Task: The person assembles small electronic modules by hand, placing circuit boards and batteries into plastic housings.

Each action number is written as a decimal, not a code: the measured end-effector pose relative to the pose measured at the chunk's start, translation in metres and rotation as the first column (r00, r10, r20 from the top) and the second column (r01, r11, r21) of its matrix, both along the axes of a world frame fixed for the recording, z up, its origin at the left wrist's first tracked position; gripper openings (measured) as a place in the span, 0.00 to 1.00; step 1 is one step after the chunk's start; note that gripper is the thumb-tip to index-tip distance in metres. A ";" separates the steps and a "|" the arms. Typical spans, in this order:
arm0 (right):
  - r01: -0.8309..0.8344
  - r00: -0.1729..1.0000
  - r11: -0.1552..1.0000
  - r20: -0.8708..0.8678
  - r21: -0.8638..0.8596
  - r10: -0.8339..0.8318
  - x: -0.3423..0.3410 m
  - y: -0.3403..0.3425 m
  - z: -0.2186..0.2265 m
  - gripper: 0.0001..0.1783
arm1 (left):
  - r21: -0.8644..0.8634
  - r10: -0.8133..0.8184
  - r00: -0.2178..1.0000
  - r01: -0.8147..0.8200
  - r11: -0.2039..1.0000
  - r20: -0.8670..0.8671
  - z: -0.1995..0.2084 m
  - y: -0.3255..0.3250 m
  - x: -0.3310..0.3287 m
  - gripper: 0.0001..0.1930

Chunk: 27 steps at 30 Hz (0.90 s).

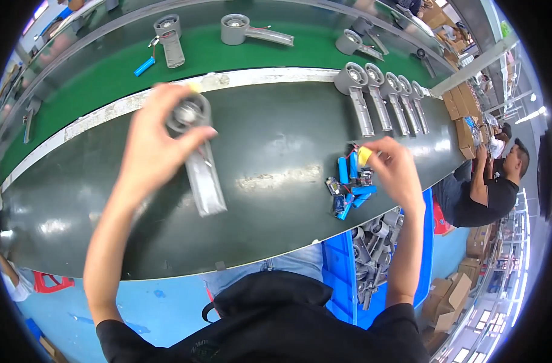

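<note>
My left hand (pixel 156 136) is closed around the round head of a grey plastic fan housing (pixel 207 187), whose long handle slants toward me above the bench. Something yellow shows at that hand's fingertips. Over on the right, my right hand (pixel 398 172) is bent in a pinch at the edge of a pile of blue cylindrical batteries (pixel 343 171) with small circuit boards (pixel 334 186) and wires. A yellow cover or piece (pixel 365 155) sits at its fingertips; which of the two, I cannot tell. Whatever the pinch holds is hidden.
Several grey fan housings (pixel 360 107) stand in a row at the bench's far right. Beyond a white ledge (pixel 270 77), a green conveyor belt (pixel 203 57) carries more housings. A blue crate (pixel 339 266) of grey parts stands below the bench. A person (pixel 496 187) sits at right.
</note>
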State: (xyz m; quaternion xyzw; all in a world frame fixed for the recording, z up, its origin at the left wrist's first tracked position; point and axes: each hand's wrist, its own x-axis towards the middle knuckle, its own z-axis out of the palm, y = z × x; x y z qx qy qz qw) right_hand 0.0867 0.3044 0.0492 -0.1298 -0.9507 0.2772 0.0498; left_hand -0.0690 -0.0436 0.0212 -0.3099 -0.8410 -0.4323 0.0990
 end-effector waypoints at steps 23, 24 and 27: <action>-0.240 0.693 0.941 -0.721 -0.238 -0.005 -0.001 -0.037 -0.001 0.13 | 0.190 -0.201 0.952 0.246 0.950 -0.231 0.024 0.069 0.055 0.16; -0.229 0.677 0.968 -0.731 -0.100 0.085 -0.004 -0.046 0.003 0.14 | 0.196 -0.231 0.943 0.280 0.940 -0.237 0.031 0.072 0.059 0.18; -0.255 0.641 0.954 -0.711 0.156 0.288 -0.012 -0.077 0.012 0.16 | 0.140 -0.274 0.940 0.305 0.942 -0.204 0.043 0.077 0.072 0.23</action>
